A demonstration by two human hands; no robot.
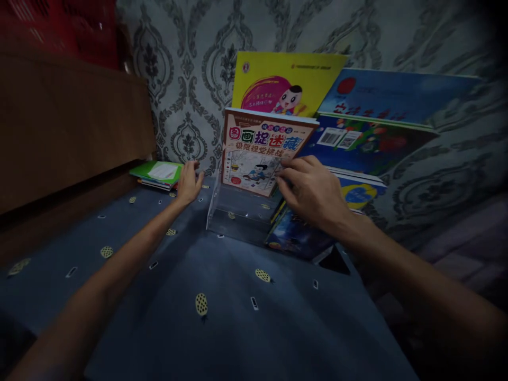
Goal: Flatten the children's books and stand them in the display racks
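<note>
A clear stepped rack point(238, 233) holds upright books against the wall. In it stand a brown-and-white picture book point(254, 159), a yellow book point(289, 74) behind it, and blue books point(389, 95) to the right. My right hand point(313, 190) is at the lower right edge of the brown-and-white book, its fingers curled; whether they grip anything is hard to make out. My left hand point(190, 182) is left of the rack, beside a low stack of books with a green cover point(156, 170). Its fingers are apart and hold nothing.
The rack and stack sit on a blue cloth point(166, 317) with a pineapple pattern. A wooden cabinet point(71, 116) stands at the left, with a red basket point(87, 32) on top. Patterned wallpaper point(186, 95) covers the wall behind.
</note>
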